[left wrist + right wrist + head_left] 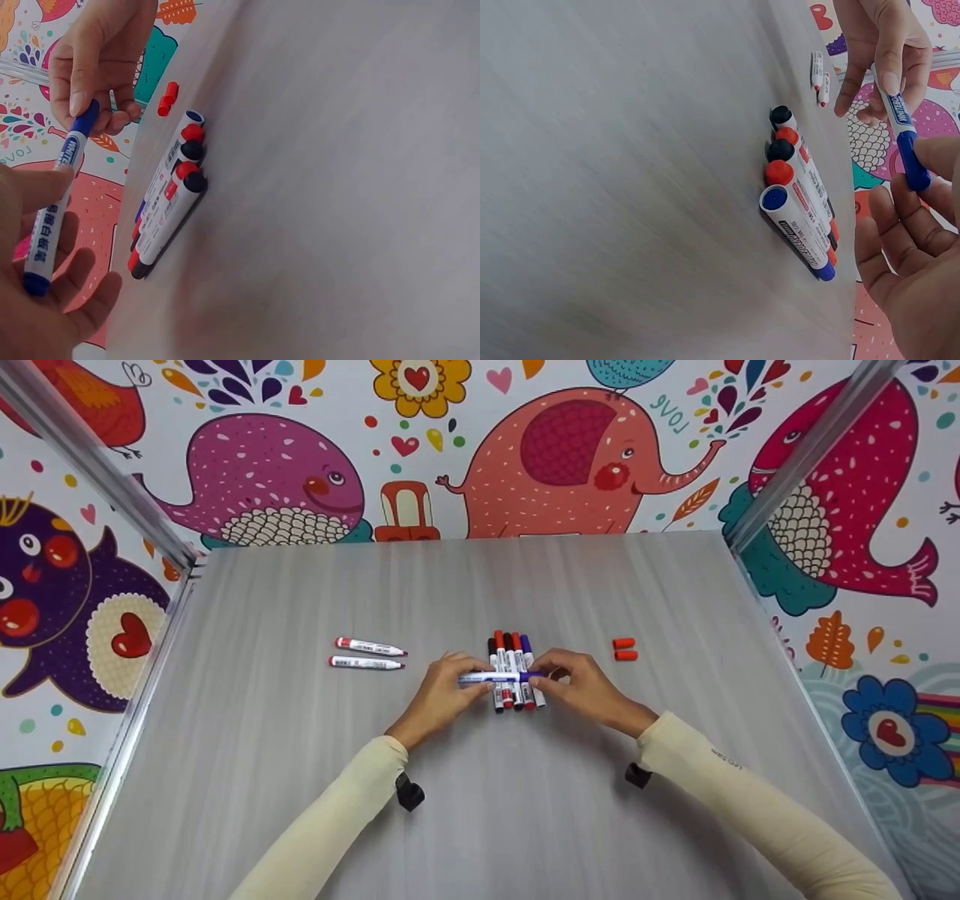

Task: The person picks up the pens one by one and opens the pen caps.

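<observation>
A white whiteboard marker (46, 232) with a blue cap (911, 161) is held level between both hands, above a row of markers. My left hand (444, 694) grips its barrel between thumb and fingers. At the other end, my right hand (589, 688) pinches the blue cap, which sits on the marker. Beneath lies the row of several capped markers (802, 232), side by side on the table, with black, red and blue ends. In the wrist views the held marker is apart from that row.
Two uncapped red markers, an upper one (371, 647) and a lower one (366, 663), lie left of the hands, tips pointing right. Two loose red caps (623, 643) lie to the right. The grey table (465, 825) meets cartoon-printed walls (412, 450) at its back and sides.
</observation>
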